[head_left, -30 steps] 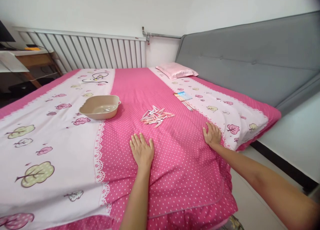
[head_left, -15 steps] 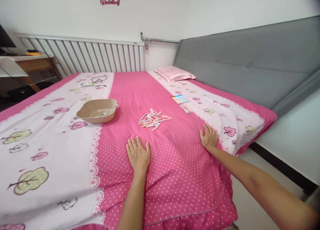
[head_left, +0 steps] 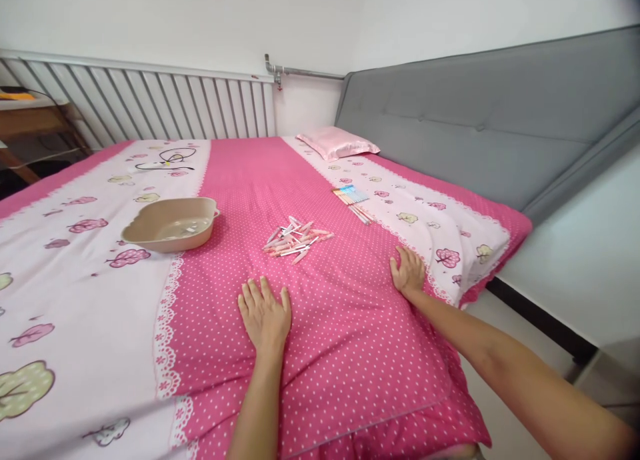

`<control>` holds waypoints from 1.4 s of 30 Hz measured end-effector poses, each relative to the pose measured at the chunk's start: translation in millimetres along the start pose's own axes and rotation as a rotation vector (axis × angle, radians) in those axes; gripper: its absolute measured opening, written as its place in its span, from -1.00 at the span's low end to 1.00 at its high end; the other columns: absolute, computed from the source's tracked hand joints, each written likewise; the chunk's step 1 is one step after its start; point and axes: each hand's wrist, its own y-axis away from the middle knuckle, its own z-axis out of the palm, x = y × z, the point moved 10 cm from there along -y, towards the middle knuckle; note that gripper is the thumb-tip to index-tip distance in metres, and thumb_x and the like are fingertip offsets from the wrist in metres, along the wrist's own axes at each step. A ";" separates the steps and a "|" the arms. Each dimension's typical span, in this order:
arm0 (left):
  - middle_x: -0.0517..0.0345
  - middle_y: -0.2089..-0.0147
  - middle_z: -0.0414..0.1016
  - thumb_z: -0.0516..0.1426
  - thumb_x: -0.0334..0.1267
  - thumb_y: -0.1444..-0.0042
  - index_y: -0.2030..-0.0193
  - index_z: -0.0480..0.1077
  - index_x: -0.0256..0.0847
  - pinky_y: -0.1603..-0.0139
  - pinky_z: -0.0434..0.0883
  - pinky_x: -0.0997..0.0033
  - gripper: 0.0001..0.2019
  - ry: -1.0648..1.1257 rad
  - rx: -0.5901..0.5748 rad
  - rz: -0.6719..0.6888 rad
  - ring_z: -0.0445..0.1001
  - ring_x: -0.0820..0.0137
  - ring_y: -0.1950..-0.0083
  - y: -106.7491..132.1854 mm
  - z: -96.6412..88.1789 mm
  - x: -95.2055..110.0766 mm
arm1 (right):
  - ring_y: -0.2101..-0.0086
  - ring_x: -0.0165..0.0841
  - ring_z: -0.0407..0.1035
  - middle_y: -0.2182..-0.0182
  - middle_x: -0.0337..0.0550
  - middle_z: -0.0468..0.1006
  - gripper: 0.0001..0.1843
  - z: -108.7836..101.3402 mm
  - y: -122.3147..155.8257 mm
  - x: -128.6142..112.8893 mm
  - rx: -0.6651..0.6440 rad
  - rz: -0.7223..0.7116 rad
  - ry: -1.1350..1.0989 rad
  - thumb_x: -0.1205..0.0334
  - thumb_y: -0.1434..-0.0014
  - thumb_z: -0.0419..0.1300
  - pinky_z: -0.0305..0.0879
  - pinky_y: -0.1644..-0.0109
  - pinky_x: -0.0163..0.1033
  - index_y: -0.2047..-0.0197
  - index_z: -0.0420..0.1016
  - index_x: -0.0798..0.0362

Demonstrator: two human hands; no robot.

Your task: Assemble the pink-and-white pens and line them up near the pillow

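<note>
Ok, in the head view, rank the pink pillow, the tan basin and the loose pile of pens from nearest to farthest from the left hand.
1. Pile of pens: ahead of the left hand, slightly right.
2. Tan basin: ahead, to the left.
3. Pink pillow: farthest back, near the gray headboard.

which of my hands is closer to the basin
Left. Your left hand lies on the bed, nearer you than the basin and to its right; your right hand lies much farther to its right.
</note>
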 end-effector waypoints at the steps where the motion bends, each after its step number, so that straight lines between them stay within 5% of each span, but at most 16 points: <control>1: -0.33 -0.27 0.14 -0.16 0.00 -0.18 -0.25 0.12 -0.48 -0.30 -0.08 0.04 -0.36 -0.001 -0.008 -0.003 0.01 0.04 -0.33 -0.3 0.1 0.1 | -0.11 -0.17 0.09 -0.12 -0.01 0.31 -0.48 0.3 0.1 0.6 0.001 0.004 -0.003 0.06 -0.21 -0.14 -0.05 -0.19 -0.03 -0.15 0.25 0.10; 32: -0.32 -0.24 0.18 -0.18 0.01 -0.18 -0.25 0.14 -0.46 -0.30 -0.06 0.06 -0.36 -0.090 0.014 0.007 0.05 0.04 -0.31 -3.0 -1.4 3.0 | -0.12 -0.16 0.06 -0.12 0.00 0.29 -0.49 -2.1 -2.6 -1.0 -0.002 0.008 -0.031 0.08 -0.21 -0.13 -0.10 -0.19 -0.03 -0.15 0.24 0.11; 42: -0.26 -0.24 0.21 -0.17 0.01 -0.17 -0.24 0.16 -0.41 -0.29 -0.04 0.10 -0.37 -0.186 -0.020 0.019 0.09 0.07 -0.30 -6.3 -0.4 0.7 | -0.01 -0.07 0.19 -0.01 0.09 0.38 -0.56 0.0 -19.6 1.3 -0.176 0.030 -0.086 0.08 -0.17 -0.05 0.06 -0.06 0.03 -0.03 0.35 0.11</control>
